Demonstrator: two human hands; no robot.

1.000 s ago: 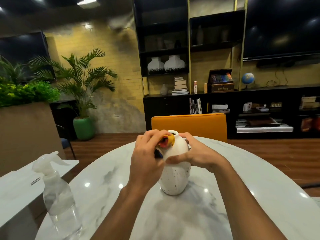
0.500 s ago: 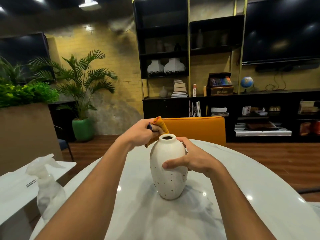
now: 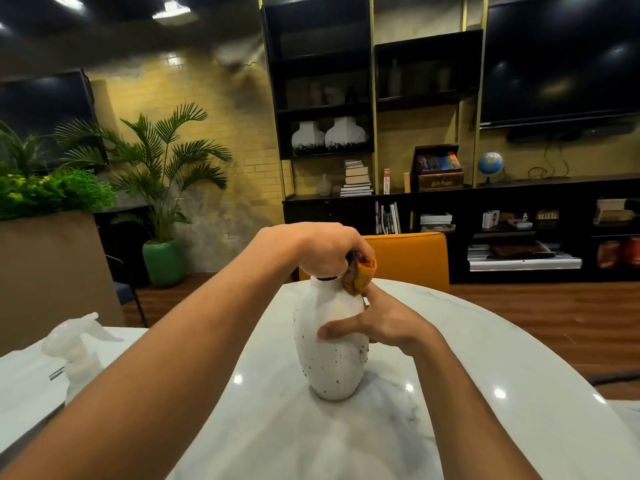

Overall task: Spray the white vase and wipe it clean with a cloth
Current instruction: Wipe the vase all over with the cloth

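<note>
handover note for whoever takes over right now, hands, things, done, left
Left hand grips the cloth at the neck of the vase, right side.
Right hand holds the vase body, thumb across the front; vase upright on the table.
Spray bottle stands at far left, untouched.
Done: spraying cannot be confirmed; cloth is at the neck.
Left: wipe the body down to the base.

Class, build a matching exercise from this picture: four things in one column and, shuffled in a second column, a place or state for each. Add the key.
1 vase
2 cloth
3 spray bottle
4 chair

A behind the table
B gripped in the left hand
C far left, untouched
D steadied by the right hand

Pairs: 1-D, 2-B, 3-C, 4-A
</note>
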